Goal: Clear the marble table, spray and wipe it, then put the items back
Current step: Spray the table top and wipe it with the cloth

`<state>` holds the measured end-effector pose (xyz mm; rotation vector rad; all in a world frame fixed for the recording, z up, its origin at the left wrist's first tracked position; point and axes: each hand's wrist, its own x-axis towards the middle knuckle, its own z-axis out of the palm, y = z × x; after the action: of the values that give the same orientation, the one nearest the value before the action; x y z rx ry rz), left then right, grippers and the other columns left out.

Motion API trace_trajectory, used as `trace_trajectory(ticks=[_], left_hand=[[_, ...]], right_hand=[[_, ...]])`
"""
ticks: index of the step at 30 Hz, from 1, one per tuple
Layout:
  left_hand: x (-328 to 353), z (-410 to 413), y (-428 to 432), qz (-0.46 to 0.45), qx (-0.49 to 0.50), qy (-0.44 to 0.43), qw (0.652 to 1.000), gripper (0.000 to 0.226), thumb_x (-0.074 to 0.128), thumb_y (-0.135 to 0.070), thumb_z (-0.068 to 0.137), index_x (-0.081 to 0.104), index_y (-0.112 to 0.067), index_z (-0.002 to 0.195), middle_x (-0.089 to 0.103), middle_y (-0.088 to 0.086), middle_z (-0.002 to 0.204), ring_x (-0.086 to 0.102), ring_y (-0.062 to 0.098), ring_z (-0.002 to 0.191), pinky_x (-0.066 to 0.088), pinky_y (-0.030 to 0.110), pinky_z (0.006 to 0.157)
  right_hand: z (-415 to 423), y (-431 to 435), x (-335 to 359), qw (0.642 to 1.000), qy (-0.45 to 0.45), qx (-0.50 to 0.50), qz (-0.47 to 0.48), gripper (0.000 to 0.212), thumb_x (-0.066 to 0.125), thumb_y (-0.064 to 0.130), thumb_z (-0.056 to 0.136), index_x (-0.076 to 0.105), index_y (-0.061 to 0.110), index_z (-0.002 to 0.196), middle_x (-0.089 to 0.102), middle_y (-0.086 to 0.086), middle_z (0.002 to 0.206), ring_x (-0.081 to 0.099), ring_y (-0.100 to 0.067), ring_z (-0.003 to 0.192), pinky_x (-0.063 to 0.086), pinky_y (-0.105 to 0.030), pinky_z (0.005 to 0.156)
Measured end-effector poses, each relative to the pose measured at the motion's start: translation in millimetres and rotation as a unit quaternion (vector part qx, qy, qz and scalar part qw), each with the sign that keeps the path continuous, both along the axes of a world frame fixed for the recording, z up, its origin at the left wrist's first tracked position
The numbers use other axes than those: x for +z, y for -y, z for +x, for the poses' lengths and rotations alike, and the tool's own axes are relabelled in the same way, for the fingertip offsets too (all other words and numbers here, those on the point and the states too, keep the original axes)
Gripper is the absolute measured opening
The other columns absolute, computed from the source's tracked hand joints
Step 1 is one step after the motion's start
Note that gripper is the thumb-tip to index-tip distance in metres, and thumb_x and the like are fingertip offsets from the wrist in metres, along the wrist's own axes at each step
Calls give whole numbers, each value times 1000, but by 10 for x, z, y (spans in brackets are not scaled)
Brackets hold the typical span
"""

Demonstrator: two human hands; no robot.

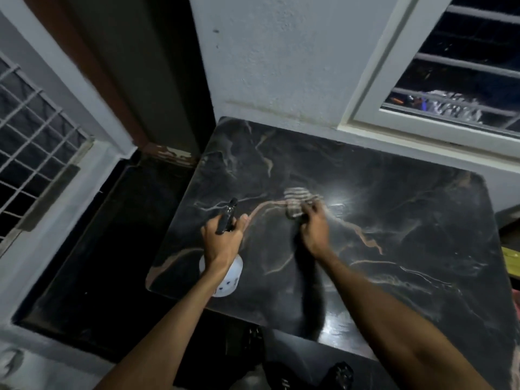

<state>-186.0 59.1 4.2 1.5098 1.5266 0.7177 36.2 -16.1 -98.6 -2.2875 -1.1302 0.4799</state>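
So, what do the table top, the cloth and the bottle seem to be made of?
Table: polished dark stone, probably marble; pale veins and a sharp light glare.
Cloth: soft woven fabric, striped, crumpled in the right hand.
Bottle: likely plastic, white matte body, black trigger head, in the left hand.

From my feed, the marble table [394,220] is a dark, near-black slab with pale tan and white veins all over it. It has rounded corners and its far edge is pushed up against the wall. The top's pretty glossy, with a bright glare spot near the middle. Lying on it is a striped cloth [297,202], bunched up around the centre just left of that glare, with my right hand [313,229] gripping it. The white spray bottle [228,280] in my left hand [222,240] is over the near-left corner, but I can't tell if it's actually touching the top.
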Motion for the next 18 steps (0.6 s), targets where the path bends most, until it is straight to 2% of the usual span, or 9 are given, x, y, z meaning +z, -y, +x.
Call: trace_trajectory(ticks=[1, 3, 5, 7, 8, 12, 13, 16, 18], left_hand=[[-1, -65, -56, -1, 6, 1, 1000, 38, 77, -27, 88, 61, -10, 57, 64, 2, 56, 64, 14, 60, 40, 10, 59], [0, -159, -153, -4, 13, 8, 1000, 39, 77, -29, 88, 63, -6, 60, 66, 5, 57, 67, 20, 62, 47, 23, 64], [15, -232, -257, -1, 16, 12, 1000, 39, 77, -27, 88, 62, -7, 58, 65, 3, 55, 66, 18, 59, 47, 29, 64], [25, -285, -356, 11, 18, -1, 1000, 41, 77, -26, 88, 58, -12, 54, 61, -1, 53, 62, 12, 56, 44, 27, 61], [28, -309, -394, 15, 21, -7, 1000, 41, 77, -26, 88, 58, -12, 54, 61, -1, 52, 62, 13, 55, 45, 28, 59], [18, -429, -564, 5, 53, -10, 999, 40, 77, -30, 88, 63, -9, 57, 66, 6, 55, 66, 22, 57, 52, 33, 61], [17, -442, -590, 3, 54, -16, 998, 40, 76, -31, 88, 63, -10, 57, 66, 5, 55, 66, 21, 59, 52, 33, 62], [-11, -421, -667, -13, 60, -24, 998, 36, 75, -31, 88, 65, -13, 59, 68, 4, 59, 67, 21, 63, 53, 32, 66], [-39, -365, -726, -10, 75, -30, 997, 29, 75, -30, 88, 70, -15, 64, 70, 1, 62, 69, 20, 67, 53, 33, 69]], right_hand=[[69, -92, 47, 998, 4, -62, -11, 65, 42, 9, 75, 53, 10, 139, 38, -16, 152, 39, -36, 141, 32, -38, 118], [-206, -225, 102, 999, -6, -32, -27, 57, 44, 2, 87, 48, 13, 142, 37, -12, 151, 38, -33, 140, 28, -36, 120], [-760, -327, 121, 991, -15, 136, -4, 65, 47, -2, 90, 40, 18, 151, 25, -6, 162, 26, -25, 150, 22, -33, 122], [-992, -430, 58, 949, 26, 315, 8, 70, 49, -1, 86, 38, 21, 152, 15, -5, 167, 16, -24, 154, 22, -36, 120], [-916, -545, 48, 941, 36, 337, 9, 69, 49, -1, 85, 41, 20, 150, 16, -6, 167, 17, -24, 154, 22, -36, 121], [-425, -995, 111, 998, -23, 55, 2, 58, 47, -2, 91, 44, 11, 147, 26, -11, 160, 31, -34, 146, 19, -30, 121], [-527, -1024, 133, 997, -12, 72, -17, 57, 46, -1, 94, 41, 10, 150, 23, -12, 162, 29, -34, 147, 19, -32, 122], [-1019, -899, 127, 939, -1, 343, 10, 62, 40, 6, 97, 29, 17, 157, 10, -10, 168, 10, -25, 155, 14, -33, 125], [-942, -1003, 91, 900, 27, 432, 46, 69, 42, 2, 89, 33, 19, 156, 12, -9, 168, 7, -21, 155, 11, -28, 124]])
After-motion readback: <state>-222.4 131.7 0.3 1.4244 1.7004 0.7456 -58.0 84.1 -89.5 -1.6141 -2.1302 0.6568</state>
